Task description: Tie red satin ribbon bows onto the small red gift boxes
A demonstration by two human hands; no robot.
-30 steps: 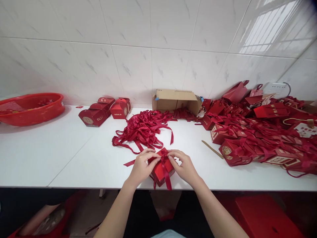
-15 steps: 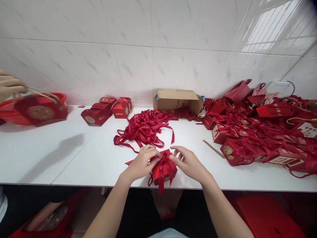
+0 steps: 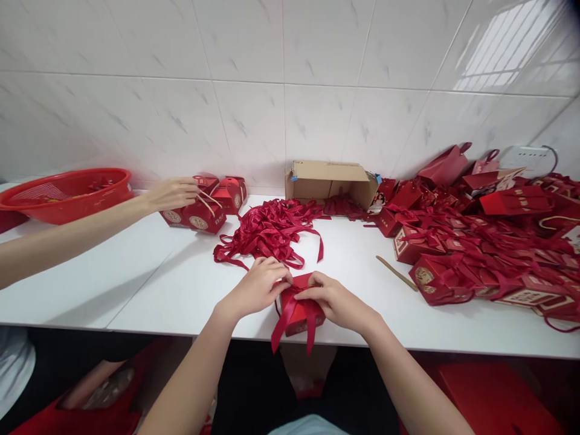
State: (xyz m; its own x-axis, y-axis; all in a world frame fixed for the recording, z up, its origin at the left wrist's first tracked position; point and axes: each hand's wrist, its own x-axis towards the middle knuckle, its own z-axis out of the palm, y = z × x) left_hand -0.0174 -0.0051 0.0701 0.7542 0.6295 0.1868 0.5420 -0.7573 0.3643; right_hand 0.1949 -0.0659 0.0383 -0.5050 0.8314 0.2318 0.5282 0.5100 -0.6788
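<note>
A small red gift box (image 3: 302,321) sits at the table's front edge, between my hands. Red ribbon (image 3: 284,317) is tied across its top, and two tails hang down over the front. My left hand (image 3: 263,284) pinches the ribbon at the left of the knot. From the right, my right hand (image 3: 333,299) pinches the ribbon near the knot, thumb and forefinger pressed together. The knot is partly covered by my fingers. Just behind the box lies a loose heap of red ribbons (image 3: 276,229).
A co-worker's hand (image 3: 174,193) holds a corded red box among other boxes (image 3: 229,194) at left. A red plastic basket (image 3: 77,202) stands farther left. Behind the ribbons is an open cardboard box (image 3: 333,172). Many ribboned boxes (image 3: 453,278) pile up at right, near a gold strip (image 3: 396,273).
My right fingers have closed on the ribbon and moved to the knot; the ribbon tails have spread apart. The co-worker's hand has brought a red box from the basket's side to the other boxes.
</note>
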